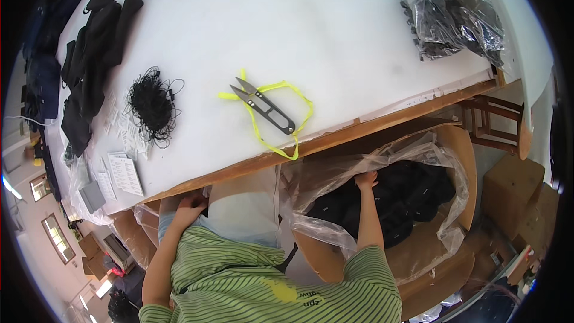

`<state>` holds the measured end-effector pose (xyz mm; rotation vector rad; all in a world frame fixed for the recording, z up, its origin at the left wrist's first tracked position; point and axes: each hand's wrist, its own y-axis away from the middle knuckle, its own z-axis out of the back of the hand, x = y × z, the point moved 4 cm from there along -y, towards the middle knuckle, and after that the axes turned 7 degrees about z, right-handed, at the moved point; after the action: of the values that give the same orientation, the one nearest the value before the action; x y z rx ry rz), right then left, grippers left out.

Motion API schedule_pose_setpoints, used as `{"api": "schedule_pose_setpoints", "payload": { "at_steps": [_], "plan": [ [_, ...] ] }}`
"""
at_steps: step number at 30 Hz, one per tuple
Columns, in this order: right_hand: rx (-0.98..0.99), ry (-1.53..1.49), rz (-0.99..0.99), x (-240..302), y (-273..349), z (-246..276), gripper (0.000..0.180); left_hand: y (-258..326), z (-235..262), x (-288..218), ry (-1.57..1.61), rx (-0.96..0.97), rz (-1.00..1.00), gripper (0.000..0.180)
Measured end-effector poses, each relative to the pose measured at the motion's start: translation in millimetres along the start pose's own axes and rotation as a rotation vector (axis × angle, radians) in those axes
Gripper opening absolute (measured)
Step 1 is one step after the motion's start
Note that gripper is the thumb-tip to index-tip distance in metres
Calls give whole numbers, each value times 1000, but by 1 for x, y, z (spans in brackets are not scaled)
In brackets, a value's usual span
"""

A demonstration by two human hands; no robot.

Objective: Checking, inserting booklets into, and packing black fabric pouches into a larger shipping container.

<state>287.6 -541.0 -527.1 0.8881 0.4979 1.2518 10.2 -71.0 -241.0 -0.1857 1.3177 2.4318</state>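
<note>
Nearest the camera, the person's green striped shirt (263,275) fills the lower middle, with both bare arms reaching away from it. The left hand (190,208) rests at the table's near edge, just under the wooden rim, against pale cloth on the lap; whether its fingers grip anything I cannot tell. The right hand (366,179) reaches down into a cardboard box (460,149) lined with a clear plastic bag (323,227) — the fingers lie on the pile of black garments (412,197) inside the liner, at the pile's near left edge, curled onto the cloth, though a firm grasp cannot be made out.

Beyond the hands, on the white table (335,30), a pair of thread snips (266,106) lies flat near the front edge, ringed by a loop of yellow-green ribbon (299,121) that hangs over the rim. To the left lie a tangle of black cord (152,106) and white paper tags (125,173). Farther back on the left, black garments are stacked (89,66) — and at the far right corner sits a crumpled plastic bag of dark items (451,12).
</note>
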Motion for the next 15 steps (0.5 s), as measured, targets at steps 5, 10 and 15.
{"api": "schedule_pose_setpoints", "payload": {
  "at_steps": [5,10,15],
  "plan": [
    [26,112,246,-59,-50,-26,74,-4,-12,-5,-4,96,52,25],
    [-124,-912,48,-15,19,12,64,-8,-6,18,46,-15,-80,19],
    [-290,-1032,-46,-29,103,111,53,-34,-9,56,368,71,-93,17]
  ]
}}
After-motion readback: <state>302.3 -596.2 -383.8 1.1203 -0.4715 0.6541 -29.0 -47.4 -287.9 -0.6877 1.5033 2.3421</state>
